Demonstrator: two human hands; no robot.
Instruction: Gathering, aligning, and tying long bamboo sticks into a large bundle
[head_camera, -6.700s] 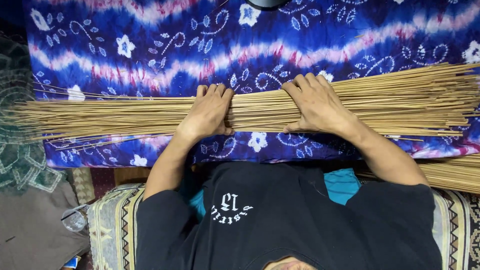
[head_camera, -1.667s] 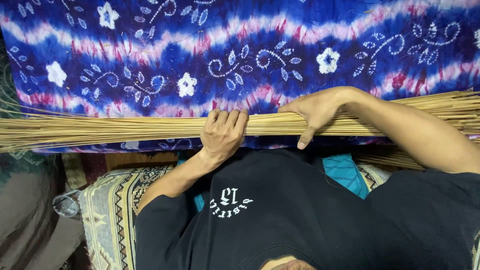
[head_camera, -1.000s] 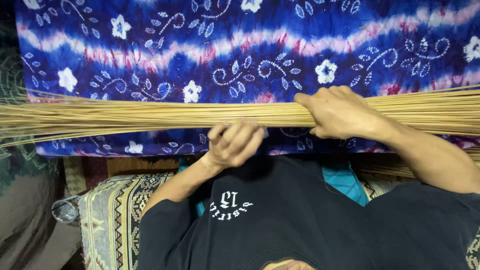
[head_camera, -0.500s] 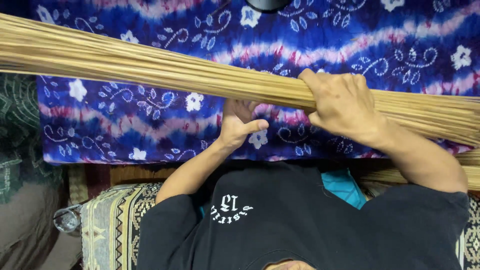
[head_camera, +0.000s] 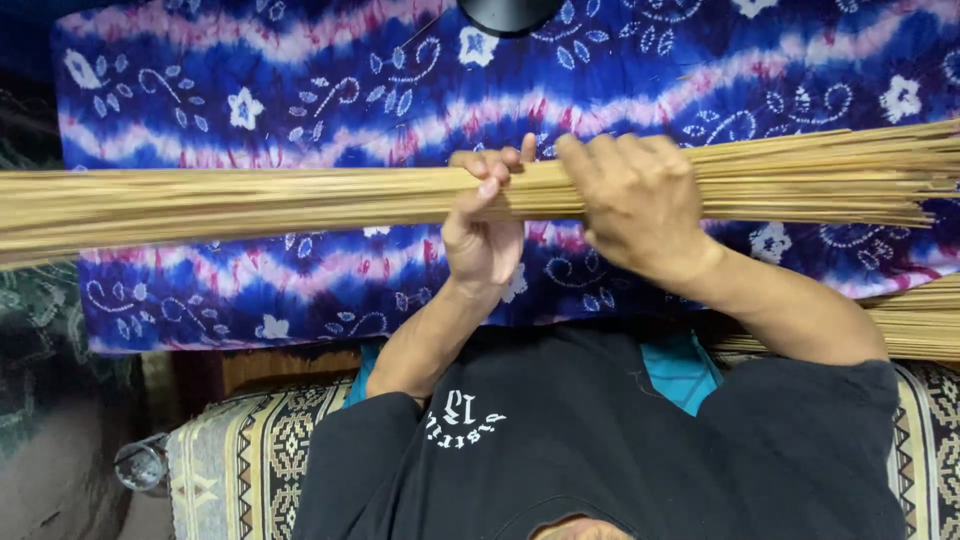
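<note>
A blue, purple and white tie-dyed cloth (head_camera: 300, 90) with flower and leaf prints is spread across the whole upper part of the view. In front of it, a long bundle of thin tan sticks (head_camera: 250, 200) is held roughly level, running from the left edge to the right edge and fanning slightly at the right end. Below, a black shirt (head_camera: 600, 450) with a small white print is worn by the person, with a patterned woven mat (head_camera: 240, 460) showing under it. A second pile of the same sticks (head_camera: 910, 320) is seen at the right edge, partly hidden by the arm.

The bundle is gripped near its middle by both hands, set just beside each other. The right hand (head_camera: 630, 205) is closed over the top of the bundle, knuckles toward the camera. The left hand (head_camera: 485, 225) is wrapped around it from below, fingers curled over the upper side.

A likely risk is judged here: since the grip sits only at the centre, loose outer sticks could slide out at either long end, or the bundle could sag and scatter if the grip is eased.
</note>
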